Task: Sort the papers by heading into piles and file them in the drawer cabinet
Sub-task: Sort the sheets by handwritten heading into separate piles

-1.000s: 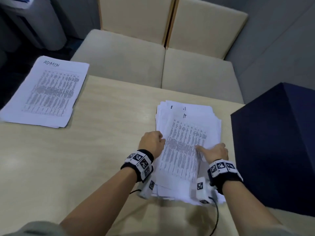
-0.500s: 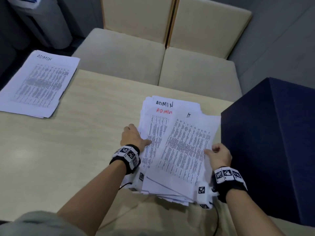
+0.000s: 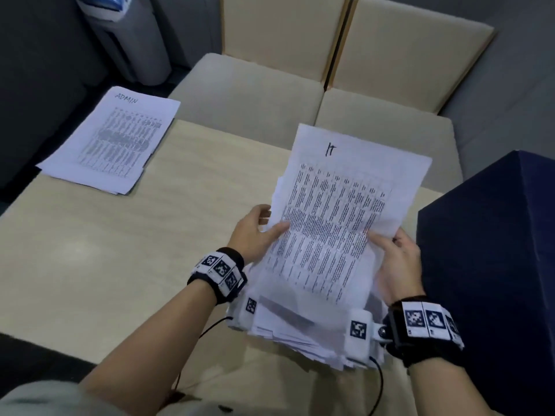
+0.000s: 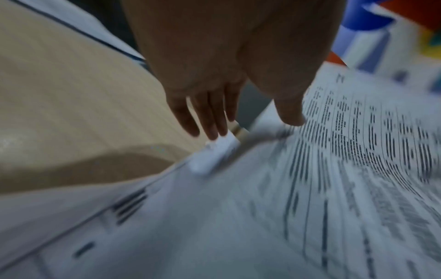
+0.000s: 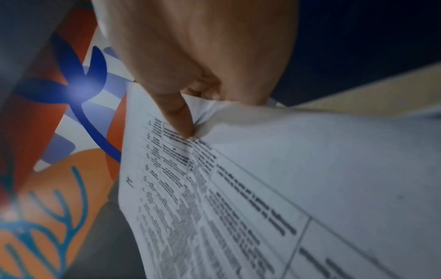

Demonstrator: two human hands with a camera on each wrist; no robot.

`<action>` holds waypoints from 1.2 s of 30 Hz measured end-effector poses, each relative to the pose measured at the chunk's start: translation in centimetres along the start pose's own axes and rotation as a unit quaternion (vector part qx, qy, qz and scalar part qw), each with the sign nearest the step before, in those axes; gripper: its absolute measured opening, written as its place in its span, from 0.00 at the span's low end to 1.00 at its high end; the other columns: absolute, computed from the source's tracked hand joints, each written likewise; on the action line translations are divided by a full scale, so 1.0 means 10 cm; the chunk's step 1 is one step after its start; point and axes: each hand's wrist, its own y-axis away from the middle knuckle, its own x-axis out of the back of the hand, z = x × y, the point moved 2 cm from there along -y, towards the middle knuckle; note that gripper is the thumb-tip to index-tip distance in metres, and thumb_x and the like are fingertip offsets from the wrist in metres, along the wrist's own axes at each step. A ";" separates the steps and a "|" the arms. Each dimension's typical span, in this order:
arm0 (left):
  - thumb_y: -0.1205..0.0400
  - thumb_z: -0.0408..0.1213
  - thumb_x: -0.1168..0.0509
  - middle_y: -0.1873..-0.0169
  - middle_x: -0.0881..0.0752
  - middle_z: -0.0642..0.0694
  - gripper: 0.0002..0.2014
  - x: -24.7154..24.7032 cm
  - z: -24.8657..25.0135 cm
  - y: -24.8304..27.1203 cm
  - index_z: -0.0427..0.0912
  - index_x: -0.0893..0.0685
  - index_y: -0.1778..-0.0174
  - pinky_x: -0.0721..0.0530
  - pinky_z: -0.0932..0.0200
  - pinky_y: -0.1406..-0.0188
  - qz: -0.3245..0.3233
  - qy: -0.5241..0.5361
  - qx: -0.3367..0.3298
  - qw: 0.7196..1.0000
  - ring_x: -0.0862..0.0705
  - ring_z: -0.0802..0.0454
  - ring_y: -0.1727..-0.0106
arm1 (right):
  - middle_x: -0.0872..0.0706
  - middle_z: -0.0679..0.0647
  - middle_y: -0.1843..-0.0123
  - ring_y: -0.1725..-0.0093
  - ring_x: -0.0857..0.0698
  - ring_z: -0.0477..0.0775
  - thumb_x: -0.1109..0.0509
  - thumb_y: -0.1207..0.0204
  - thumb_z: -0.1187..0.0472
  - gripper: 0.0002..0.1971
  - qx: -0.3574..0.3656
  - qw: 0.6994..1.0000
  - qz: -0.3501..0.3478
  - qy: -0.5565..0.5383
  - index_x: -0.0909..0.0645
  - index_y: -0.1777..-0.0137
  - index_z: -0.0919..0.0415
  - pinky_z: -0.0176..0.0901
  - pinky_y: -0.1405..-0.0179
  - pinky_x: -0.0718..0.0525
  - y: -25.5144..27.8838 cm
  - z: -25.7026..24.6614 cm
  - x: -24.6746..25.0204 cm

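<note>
A printed sheet headed "IT" (image 3: 339, 211) is raised and tilted above the unsorted stack of papers (image 3: 288, 331) at the table's near right. My left hand (image 3: 270, 223) holds its left edge, thumb on the printed face and fingers behind. My right hand (image 3: 387, 241) pinches its right edge, creasing the paper under the thumb (image 5: 183, 122). The left wrist view shows the left thumb (image 4: 291, 113) lying on the sheet (image 4: 358, 141). A pile headed "ADMIN" (image 3: 114, 139) lies at the far left corner. The sheet hides the top of the stack.
A dark blue cabinet (image 3: 486, 265) stands close on the right, beside my right wrist. The pale wooden table (image 3: 120, 250) lies between the two piles. Two beige chairs (image 3: 255, 94) stand beyond the far edge, and a grey bin (image 3: 129, 40) at the far left.
The IT sheet was slid right off the stack, baring ADMIN sheets below. Now both hands have lifted it up and tilted it, and it covers those sheets from view.
</note>
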 end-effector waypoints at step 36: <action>0.26 0.66 0.32 0.14 0.61 0.55 0.52 3.64 -2.21 0.81 0.56 0.56 0.14 0.47 0.27 0.20 -0.001 -0.394 0.195 0.898 0.61 0.46 0.13 | 0.19 0.67 0.41 0.38 0.21 0.68 0.20 0.31 0.51 0.14 -0.069 0.743 0.012 0.666 0.15 0.55 0.61 0.54 0.37 0.19 0.18 1.33 -1.22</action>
